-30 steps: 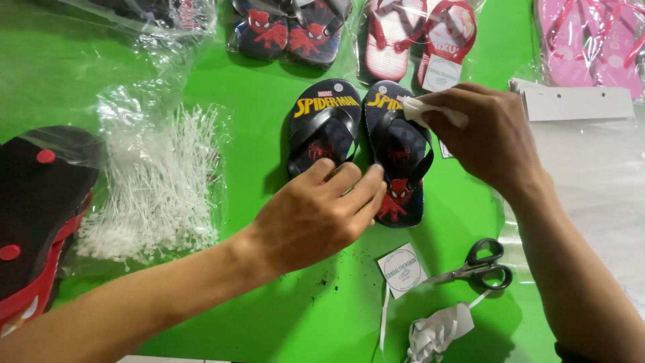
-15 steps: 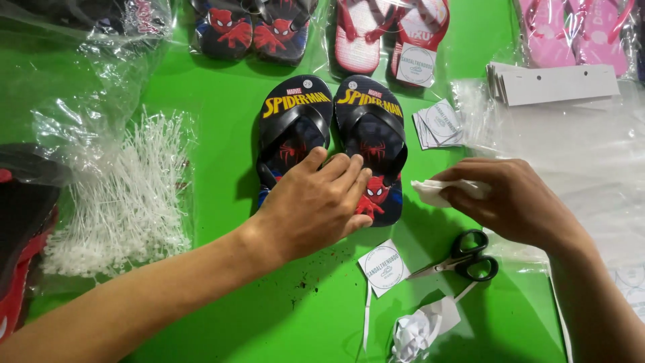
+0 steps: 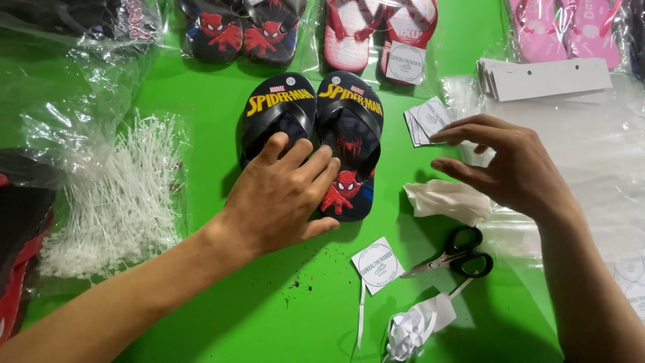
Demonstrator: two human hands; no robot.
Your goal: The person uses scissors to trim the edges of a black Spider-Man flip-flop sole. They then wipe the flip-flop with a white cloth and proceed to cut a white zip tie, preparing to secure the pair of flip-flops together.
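Pressing flat, your left hand [image 3: 282, 198] lies with fingers [image 3: 316, 165] spread loosely over the lower half of the dark flip-flops [image 3: 316, 134], palm down on the heel ends, holding nothing. That pair sits side by side on the green table [image 3: 201, 107], toes pointing away from you, yellow lettering across the tops and a red cartoon figure on the right sole. Your right hand [image 3: 510, 168] hovers to the right of the pair, fingers curved and slightly apart, empty, fingertips near a small stack of white tags [image 3: 423, 121]. Just below that hand lies a crumpled white cloth [image 3: 443, 200], not touched. Nearer you: black scissors [image 3: 460, 252], a single round-printed tag [image 3: 377, 264] and a wad of crumpled paper [image 3: 413, 326]. Left side has a heap of white plastic fasteners [image 3: 114, 195] on clear plastic. Far edge: another dark pair in a bag [image 3: 245, 30], a red-and-white pair [image 3: 379, 33], a pink pair [image 3: 571, 30]. White cardboard strips [image 3: 547, 79] rest on clear bags [image 3: 598, 154] at right.
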